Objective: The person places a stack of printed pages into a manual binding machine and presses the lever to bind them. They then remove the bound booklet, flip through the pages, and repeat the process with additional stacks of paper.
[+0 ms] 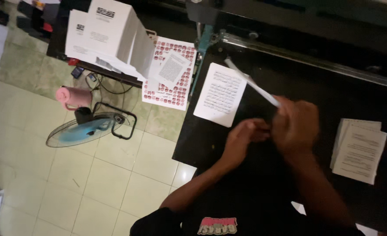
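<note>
— Hands first: what are they doing over the black table (315,87)?

— Right hand (296,126) is gripping a thin white strip (251,83), which is slanting up and away across the table. Left hand (241,140) is curling just beside it, fingertips touching the right; whether it is pinching anything, I cannot tell.

— And the papers?

— One printed sheet (220,94) is lying on the table beyond the hands; a paper stack (359,150) is sitting on the table right of them.

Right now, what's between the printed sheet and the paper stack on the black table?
Head view: both hands, left hand and right hand, which grips a white strip, between printed sheet and paper stack.
</note>
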